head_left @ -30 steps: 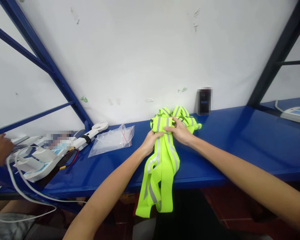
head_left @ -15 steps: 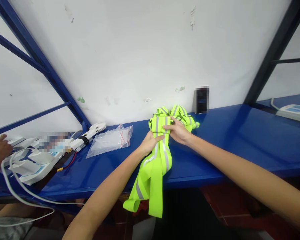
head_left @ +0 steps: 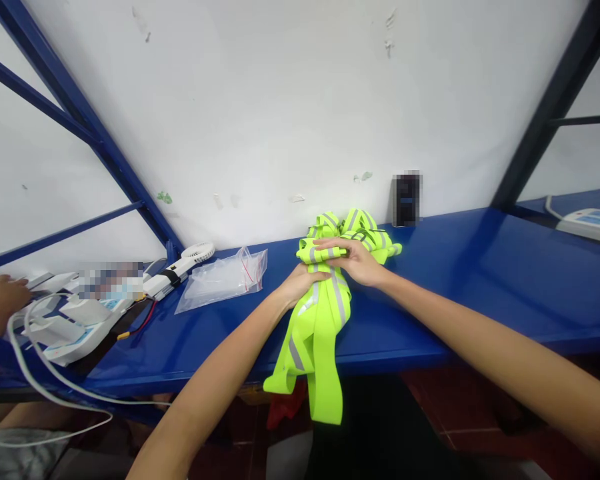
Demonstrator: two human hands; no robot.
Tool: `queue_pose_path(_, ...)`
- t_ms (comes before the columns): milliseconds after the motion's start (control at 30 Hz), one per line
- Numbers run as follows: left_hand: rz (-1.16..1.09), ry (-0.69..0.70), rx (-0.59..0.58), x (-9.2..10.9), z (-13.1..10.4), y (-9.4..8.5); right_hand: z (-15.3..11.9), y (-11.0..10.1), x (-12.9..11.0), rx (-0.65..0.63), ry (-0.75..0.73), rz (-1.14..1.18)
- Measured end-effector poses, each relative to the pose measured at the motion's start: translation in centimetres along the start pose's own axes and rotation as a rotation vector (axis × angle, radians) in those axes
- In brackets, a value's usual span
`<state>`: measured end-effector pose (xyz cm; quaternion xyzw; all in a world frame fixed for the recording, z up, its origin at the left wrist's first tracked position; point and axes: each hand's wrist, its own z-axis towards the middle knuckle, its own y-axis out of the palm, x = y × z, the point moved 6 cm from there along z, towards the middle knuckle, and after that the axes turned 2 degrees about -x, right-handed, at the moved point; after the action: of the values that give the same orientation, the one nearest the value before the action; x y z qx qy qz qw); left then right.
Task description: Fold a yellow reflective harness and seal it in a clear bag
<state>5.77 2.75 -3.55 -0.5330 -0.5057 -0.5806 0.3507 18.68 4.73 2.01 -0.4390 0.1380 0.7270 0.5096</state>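
Observation:
A neon yellow reflective vest (head_left: 325, 313) with grey stripes lies bunched on the blue shelf (head_left: 480, 280), its straps hanging over the front edge. My left hand (head_left: 297, 283) grips the straps from the left near the bunched part. My right hand (head_left: 357, 260) presses on top of the folded upper part, fingers over a strap. The two hands touch each other over the vest.
A clear plastic bag (head_left: 225, 280) lies left of the vest, beside a small white hand fan (head_left: 183, 263). White power strips and cables (head_left: 65, 327) sit at far left, where another person's hand (head_left: 0, 300) rests. A dark phone (head_left: 407, 198) leans on the wall. Another power strip (head_left: 587, 223) is far right.
The upper fold of the vest has been flattened under my right hand, and the hanging straps have swung and shifted slightly right. Both hands stay on the vest.

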Motion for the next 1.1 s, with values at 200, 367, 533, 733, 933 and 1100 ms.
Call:
queue_pose_path(200, -0.034, 0.063, -0.03, 0.7, 0.0, -0.2, -0.1, -0.3, 0.5, 0.012, 0.074, 0.001)
queue_pose_path(367, -0.03, 0.12, -0.016, 1.2, -0.2, -0.6, -0.3, 0.4, 0.1, -0.058, 0.085, 0.007)
queue_pose_path(533, -0.027, 0.191, -0.01, 1.6, -0.3, -0.9, -0.6, 0.7, 1.0, 0.032, 0.19, 0.175)
queue_pose_path(733, -0.069, 0.307, 0.032, 2.1, -0.4, -1.0, -0.9, 2.1, 2.5, -0.045, 0.41, 0.505)
queue_pose_path(933, -0.058, 0.363, 0.106, 1.8, 0.0, -1.5, -0.7, 2.5, 2.1, 0.028, 0.369, 0.6)
queue_pose_path(1100, 0.286, 0.542, 0.162, 3.1, -0.8, -1.9, -0.4, 2.4, 1.2, 0.063, 0.341, 0.636)
